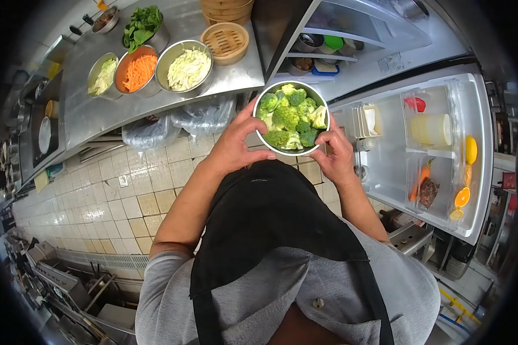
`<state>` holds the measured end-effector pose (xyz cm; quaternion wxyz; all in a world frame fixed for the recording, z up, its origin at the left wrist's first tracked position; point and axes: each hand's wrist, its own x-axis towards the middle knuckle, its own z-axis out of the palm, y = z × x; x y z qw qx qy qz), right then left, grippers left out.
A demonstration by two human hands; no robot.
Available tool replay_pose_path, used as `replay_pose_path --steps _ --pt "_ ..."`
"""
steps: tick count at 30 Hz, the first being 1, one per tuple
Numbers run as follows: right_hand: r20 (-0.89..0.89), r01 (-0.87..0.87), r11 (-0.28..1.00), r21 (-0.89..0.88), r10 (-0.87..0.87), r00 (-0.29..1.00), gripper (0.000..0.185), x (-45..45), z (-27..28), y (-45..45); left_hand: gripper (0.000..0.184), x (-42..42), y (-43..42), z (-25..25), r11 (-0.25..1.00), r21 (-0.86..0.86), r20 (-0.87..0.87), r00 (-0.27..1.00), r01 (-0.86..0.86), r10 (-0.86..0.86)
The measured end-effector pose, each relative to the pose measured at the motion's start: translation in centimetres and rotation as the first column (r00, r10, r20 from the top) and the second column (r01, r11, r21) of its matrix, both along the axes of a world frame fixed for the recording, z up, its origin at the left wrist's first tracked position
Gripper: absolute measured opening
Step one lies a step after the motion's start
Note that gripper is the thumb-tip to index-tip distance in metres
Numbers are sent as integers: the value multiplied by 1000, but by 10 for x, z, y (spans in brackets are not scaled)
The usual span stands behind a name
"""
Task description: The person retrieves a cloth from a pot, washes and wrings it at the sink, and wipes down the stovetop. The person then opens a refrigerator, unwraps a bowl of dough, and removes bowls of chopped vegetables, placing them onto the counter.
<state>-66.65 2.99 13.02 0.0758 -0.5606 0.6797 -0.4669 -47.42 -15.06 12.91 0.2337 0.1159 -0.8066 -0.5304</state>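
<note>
Between my two hands is a round metal bowl [261, 133] filled with green broccoli florets [288, 115], held level in front of my apron. My left hand [236, 141] grips the bowl's left side, its thumb along the lower rim. On the right side, my right hand [335, 152] is closed round the rim, with some fingers hidden behind the bowl. The bowl is in the air, near the open refrigerator [357, 57].
A steel counter [80, 75] at left carries bowls of shredded carrot [139, 72], shredded cabbage [189, 69] and leafy greens [142, 27], plus a bamboo steamer [225, 43]. The refrigerator door [380, 172] stands wide at right, its shelves holding a yellow container [430, 130] and oranges [462, 197].
</note>
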Motion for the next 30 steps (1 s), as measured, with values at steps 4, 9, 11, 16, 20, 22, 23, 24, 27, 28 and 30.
replay_pose_path --steps 4,9,11,16,20,22,23,24,27,28,30 --pt "-65 -71 997 -9 70 995 37 0 2 7 46 5 20 -7 989 -114 -31 995 -99 96" --pt "4 -166 986 -31 166 986 38 -6 2 24 43 11 53 -15 961 -124 -57 969 -248 242" --pt "21 -201 979 -32 202 979 38 -5 -2 37 43 16 68 -24 943 -172 -51 959 -285 280" --pt "631 70 992 104 -120 766 34 -1 -62 100 43 32 98 -30 893 -268 -56 931 -362 361" --pt "720 86 816 572 -550 423 27 -34 -177 206 42 58 116 -29 848 -293 -66 894 -441 443" --pt "688 202 681 704 -724 47 25 -41 -198 265 42 72 121 -24 811 -338 -74 872 -478 483" --pt "614 307 555 773 -777 -141 30 -50 -207 296 42 79 122 -24 801 -340 -78 864 -492 498" --pt "579 372 472 799 -771 -265 32 -69 -235 343 42 87 124 -23 790 -337 -78 851 -512 519" --pt "672 661 248 709 -522 -525 42 -138 -255 460 42 111 123 -24 761 -327 -98 821 -560 562" --pt "685 781 105 615 -562 -463 47 -121 -183 422 42 119 122 -24 751 -316 -115 809 -580 576" --pt "783 899 165 406 -570 -249 57 -137 -140 423 42 136 117 -22 737 -313 -120 795 -599 595"
